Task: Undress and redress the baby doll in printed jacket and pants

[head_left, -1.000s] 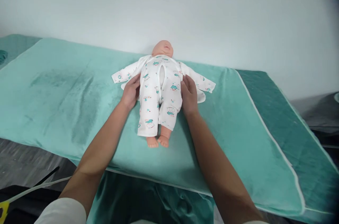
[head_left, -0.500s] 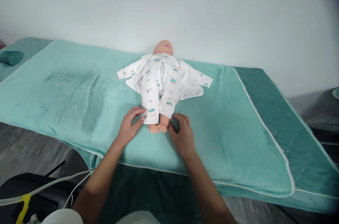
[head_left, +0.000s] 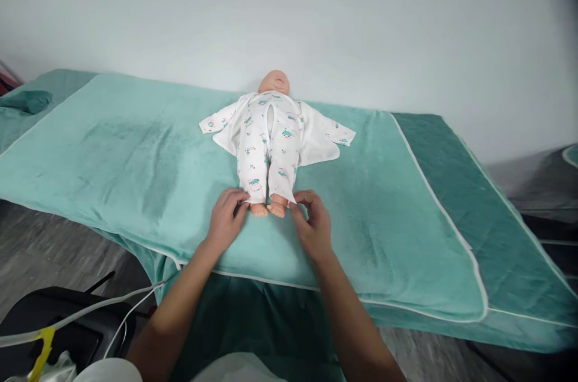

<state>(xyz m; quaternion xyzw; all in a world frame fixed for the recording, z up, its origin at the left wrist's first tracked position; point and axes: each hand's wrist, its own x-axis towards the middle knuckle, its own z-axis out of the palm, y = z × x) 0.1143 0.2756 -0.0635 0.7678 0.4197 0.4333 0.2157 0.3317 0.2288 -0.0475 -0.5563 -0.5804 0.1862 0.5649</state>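
A baby doll lies on its back on a teal blanket, head toward the wall. It wears white printed trousers over an open white printed top whose sleeves spread out to both sides. Its bare feet point toward me. My left hand pinches the hem of the trouser leg on the left. My right hand pinches the hem of the trouser leg on the right. Both hands rest on the blanket just beside the feet.
The blanket, edged with white piping, covers a padded table against a pale wall. A darker green cover shows at the right. A small green cushion lies at the far left. A black object with white cables sits on the floor at lower left.
My hands slid from the doll's waist down along the trouser legs to the hems at the ankles. The trouser legs now lie straighter.
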